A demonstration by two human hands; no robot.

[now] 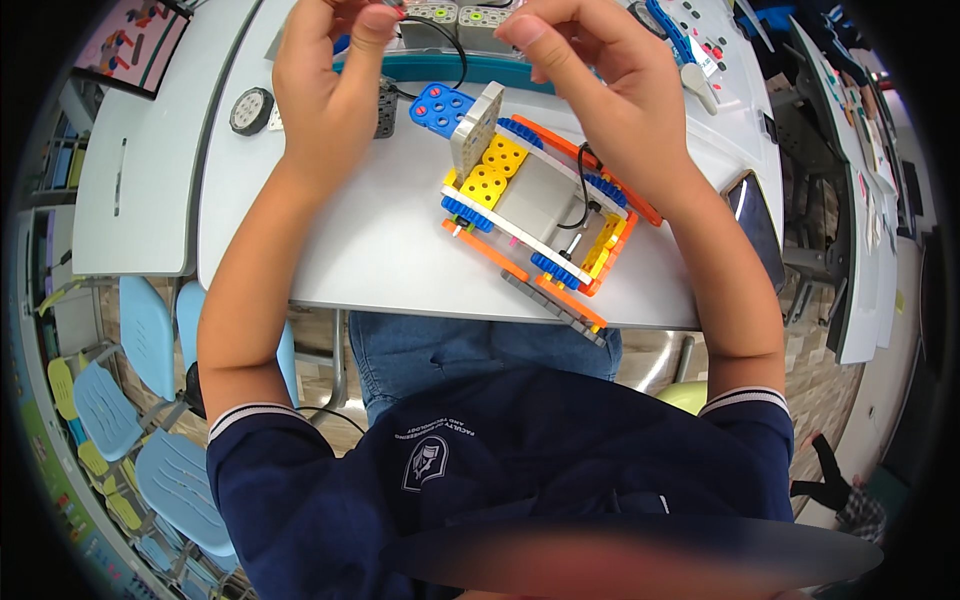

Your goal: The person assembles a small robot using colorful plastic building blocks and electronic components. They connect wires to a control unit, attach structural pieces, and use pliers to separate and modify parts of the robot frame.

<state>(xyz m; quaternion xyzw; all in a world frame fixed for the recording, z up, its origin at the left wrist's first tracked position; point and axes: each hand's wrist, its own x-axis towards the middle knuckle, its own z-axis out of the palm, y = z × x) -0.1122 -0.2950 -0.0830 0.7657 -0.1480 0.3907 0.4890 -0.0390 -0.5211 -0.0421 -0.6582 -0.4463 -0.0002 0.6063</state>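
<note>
Pinching a black cable (447, 45) end in our left hand (330, 90) near the table's (350, 240) far edge, our right hand (600, 95) raised with fingers curled, its hold unclear, colourful block vehicle (535, 215) below, grey wheel (251, 110) leftward.

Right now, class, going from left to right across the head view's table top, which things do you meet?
Black and grey wheel → left hand → blue plate with holes → colourful block vehicle → right hand → dark phone at the table's right edge.
</note>
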